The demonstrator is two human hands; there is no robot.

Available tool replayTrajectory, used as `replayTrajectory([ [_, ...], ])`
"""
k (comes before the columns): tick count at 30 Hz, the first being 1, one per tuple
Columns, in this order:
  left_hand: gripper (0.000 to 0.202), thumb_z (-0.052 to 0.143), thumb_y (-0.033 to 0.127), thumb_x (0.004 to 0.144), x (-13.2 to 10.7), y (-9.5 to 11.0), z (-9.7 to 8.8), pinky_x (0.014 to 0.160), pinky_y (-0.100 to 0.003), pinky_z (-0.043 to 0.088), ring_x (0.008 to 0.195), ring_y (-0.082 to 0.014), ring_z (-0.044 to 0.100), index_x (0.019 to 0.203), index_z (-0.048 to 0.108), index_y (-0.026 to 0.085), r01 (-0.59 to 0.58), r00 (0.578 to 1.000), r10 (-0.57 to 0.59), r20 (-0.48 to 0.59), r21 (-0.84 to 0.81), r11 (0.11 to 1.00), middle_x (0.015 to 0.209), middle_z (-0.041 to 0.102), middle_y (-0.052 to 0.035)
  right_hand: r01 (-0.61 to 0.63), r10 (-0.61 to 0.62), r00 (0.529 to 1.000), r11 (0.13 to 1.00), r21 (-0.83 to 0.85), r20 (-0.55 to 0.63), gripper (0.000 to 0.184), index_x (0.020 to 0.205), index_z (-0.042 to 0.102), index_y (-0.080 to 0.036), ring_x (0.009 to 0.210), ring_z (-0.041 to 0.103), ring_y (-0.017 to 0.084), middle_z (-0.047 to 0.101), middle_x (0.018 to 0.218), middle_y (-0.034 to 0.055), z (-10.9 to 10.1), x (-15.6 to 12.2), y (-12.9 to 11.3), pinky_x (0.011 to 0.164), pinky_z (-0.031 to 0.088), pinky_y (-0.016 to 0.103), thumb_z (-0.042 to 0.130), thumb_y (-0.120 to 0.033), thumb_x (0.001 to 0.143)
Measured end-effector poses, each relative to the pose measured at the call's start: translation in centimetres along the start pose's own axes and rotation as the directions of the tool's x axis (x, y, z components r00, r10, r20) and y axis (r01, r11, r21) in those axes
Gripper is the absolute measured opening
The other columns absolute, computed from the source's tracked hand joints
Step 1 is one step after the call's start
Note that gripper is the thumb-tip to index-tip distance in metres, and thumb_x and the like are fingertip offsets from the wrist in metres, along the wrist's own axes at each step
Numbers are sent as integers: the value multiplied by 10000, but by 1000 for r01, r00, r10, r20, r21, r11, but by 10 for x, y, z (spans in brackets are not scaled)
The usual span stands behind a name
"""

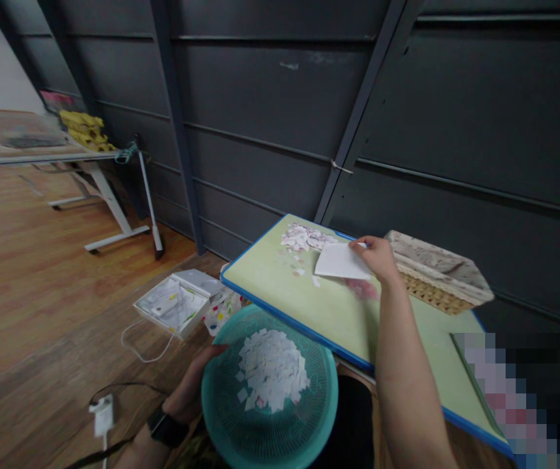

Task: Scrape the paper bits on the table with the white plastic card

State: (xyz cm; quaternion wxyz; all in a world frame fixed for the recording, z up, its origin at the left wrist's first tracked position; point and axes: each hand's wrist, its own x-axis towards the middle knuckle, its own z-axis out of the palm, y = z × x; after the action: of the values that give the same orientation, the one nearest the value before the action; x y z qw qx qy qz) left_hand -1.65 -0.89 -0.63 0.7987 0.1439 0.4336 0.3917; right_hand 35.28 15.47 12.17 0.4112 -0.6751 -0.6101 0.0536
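Observation:
My left hand [193,389] grips the left rim of a round teal plastic colander [273,449] close to my lap. Inside it lies a heap of small white paper pieces [273,368]. Over the pale green table [348,322], my right hand [375,255] pinches the edge of a white sheet, perhaps paper or card [342,262]. Just behind that sheet is a pile of paper scraps [304,236]. A few loose bits lie scattered in front of the pile. The left hand's fingers are partly hidden behind the rim.
A wicker basket with a cloth lining [436,286] stands on the table's right side. On the floor at left are an open white box [175,303] and a power strip [103,415] with cords. Dark wall panels [260,104] rise behind; another table [55,155] is far left.

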Motion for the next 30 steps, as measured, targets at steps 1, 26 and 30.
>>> replayTrajectory([
  [1,194,654,326,740,0,0,1,622,-301,525,587,-181,672,779,682,138,5,1000,-5,7,-3,1000,666,753,-49,0,0,1000,1000,6,-15,376,779,716,-118,521,456,140,603,586,39,3,0,0,501,309,251,522,-419,665],
  [26,136,629,284,764,-1,1,4,595,-283,527,549,-154,654,762,657,151,-2,1000,2,15,-2,1000,618,733,-12,11,-14,999,996,-87,-40,419,802,681,-124,532,481,160,602,598,53,-19,-10,2,520,315,273,545,-507,699],
  [30,110,644,261,748,3,-1,3,574,-274,533,542,-153,658,784,650,157,5,1000,-4,-27,8,1000,616,735,-7,40,-70,985,981,-189,-155,396,832,611,-158,498,466,158,563,563,22,-17,-49,-4,517,308,263,523,-538,761],
])
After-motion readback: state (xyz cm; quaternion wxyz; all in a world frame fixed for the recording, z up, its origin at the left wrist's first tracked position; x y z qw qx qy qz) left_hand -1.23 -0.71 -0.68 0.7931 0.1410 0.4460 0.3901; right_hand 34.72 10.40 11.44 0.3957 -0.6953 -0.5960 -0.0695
